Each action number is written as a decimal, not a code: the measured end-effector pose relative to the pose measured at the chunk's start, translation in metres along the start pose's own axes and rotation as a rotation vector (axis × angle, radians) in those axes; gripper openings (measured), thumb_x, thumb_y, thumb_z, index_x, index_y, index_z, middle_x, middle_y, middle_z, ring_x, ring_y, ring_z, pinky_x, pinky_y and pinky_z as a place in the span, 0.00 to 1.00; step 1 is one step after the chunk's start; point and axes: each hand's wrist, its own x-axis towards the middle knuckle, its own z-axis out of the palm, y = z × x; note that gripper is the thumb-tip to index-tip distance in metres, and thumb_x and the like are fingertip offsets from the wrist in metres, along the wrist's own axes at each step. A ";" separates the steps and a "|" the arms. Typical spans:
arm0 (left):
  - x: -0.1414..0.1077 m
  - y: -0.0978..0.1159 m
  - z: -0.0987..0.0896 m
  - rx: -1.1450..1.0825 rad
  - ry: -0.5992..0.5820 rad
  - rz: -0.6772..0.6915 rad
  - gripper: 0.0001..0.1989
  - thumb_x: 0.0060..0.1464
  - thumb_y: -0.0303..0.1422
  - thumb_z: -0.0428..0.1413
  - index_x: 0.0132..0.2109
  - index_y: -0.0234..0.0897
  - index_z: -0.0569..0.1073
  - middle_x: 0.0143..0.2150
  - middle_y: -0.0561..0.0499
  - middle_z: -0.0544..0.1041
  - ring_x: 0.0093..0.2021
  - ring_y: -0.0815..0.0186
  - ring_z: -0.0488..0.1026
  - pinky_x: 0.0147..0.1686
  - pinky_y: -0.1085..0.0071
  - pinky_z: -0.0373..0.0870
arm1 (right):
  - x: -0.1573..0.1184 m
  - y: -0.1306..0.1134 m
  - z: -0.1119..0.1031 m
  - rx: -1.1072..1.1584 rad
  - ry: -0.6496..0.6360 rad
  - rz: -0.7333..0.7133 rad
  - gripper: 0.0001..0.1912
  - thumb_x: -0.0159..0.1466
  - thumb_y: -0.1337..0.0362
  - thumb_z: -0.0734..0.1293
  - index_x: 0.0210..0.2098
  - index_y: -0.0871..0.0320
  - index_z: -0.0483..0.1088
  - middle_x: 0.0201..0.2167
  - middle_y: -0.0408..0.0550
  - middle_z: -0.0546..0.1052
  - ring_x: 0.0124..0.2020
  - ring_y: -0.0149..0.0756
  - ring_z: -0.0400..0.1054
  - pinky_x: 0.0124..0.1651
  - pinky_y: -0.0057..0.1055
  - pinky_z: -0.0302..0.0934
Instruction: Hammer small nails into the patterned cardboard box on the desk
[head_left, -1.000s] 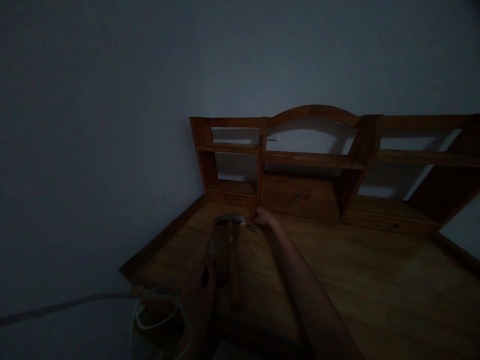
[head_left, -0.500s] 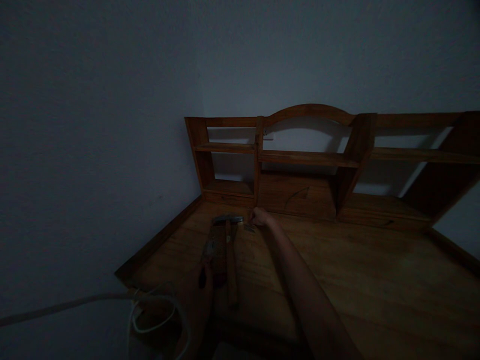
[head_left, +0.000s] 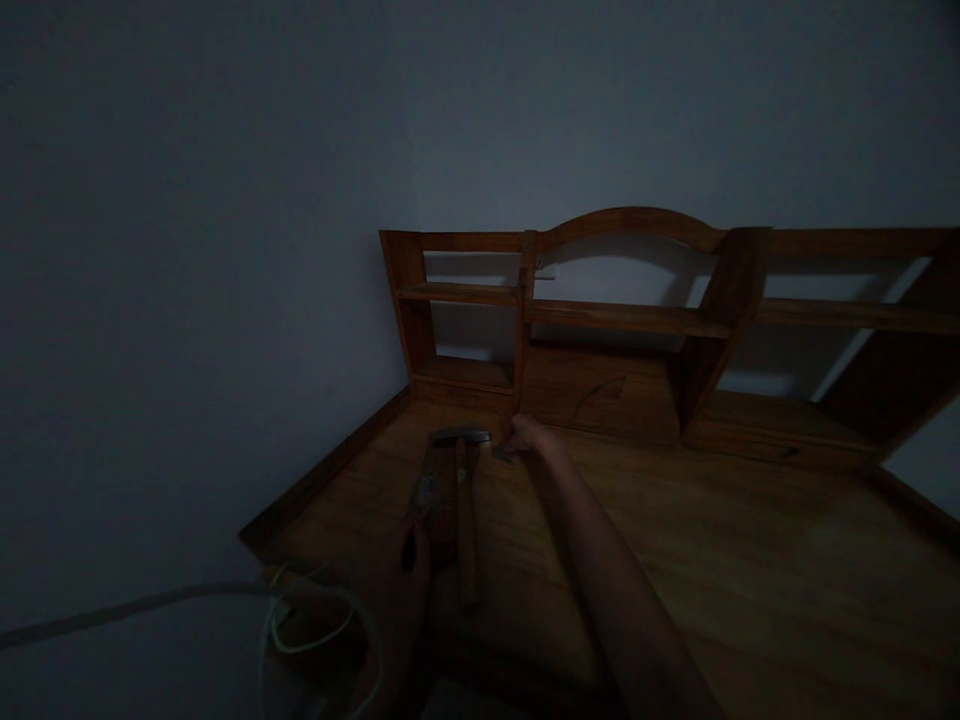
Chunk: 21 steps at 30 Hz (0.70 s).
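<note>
A hammer (head_left: 466,540) with a wooden handle lies on the wooden desktop, its metal head pointing away from me. Beside and partly under it is a dark brown, block-like thing (head_left: 445,500), too dim to name. My left hand (head_left: 394,580) is left of the handle, thumb and fingers pinched together at a small pale thing (head_left: 424,490) that I cannot make out. My right hand (head_left: 526,435) reaches forward past the hammer head. Its fingers are closed down at a few small, thin pieces (head_left: 504,455) on the desktop; what they grip is hidden.
A wooden shelf unit (head_left: 626,318) with an arched top stands along the back of the desk (head_left: 712,560). White cable (head_left: 315,655) loops at the front left corner, beside a thicker pale cord (head_left: 150,604). Walls (head_left: 225,250) close in the left and back. The light is dim.
The view has shifted slightly, so the desk and shelf sit a little further right. My right fingers are lower over the small pieces. My left hand keeps its pinch.
</note>
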 end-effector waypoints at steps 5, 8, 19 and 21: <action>0.000 -0.003 0.001 0.003 -0.030 -0.024 0.17 0.61 0.40 0.46 0.51 0.42 0.74 0.49 0.48 0.78 0.47 0.58 0.74 0.47 0.61 0.69 | 0.001 0.000 0.000 0.023 -0.081 0.022 0.13 0.65 0.60 0.65 0.46 0.61 0.69 0.44 0.49 0.73 0.41 0.36 0.70 0.42 0.37 0.68; 0.000 -0.005 0.003 -0.014 -0.021 -0.004 0.17 0.61 0.40 0.47 0.51 0.42 0.75 0.48 0.47 0.78 0.47 0.57 0.75 0.48 0.61 0.69 | 0.004 0.003 0.004 0.089 -0.093 -0.009 0.14 0.65 0.60 0.65 0.47 0.61 0.68 0.44 0.49 0.73 0.40 0.35 0.70 0.41 0.37 0.68; 0.001 -0.001 0.000 -0.006 -0.037 -0.036 0.18 0.61 0.41 0.47 0.49 0.40 0.76 0.46 0.47 0.79 0.44 0.57 0.76 0.46 0.62 0.70 | 0.023 0.017 0.014 0.228 -0.128 -0.072 0.14 0.65 0.60 0.64 0.47 0.62 0.69 0.43 0.49 0.73 0.39 0.35 0.70 0.40 0.36 0.68; 0.001 -0.001 0.000 0.001 -0.032 -0.031 0.18 0.61 0.41 0.47 0.48 0.40 0.76 0.45 0.47 0.79 0.45 0.57 0.75 0.46 0.62 0.69 | 0.024 0.018 0.015 0.234 -0.131 -0.077 0.14 0.66 0.60 0.64 0.47 0.62 0.69 0.43 0.49 0.73 0.39 0.34 0.70 0.40 0.36 0.68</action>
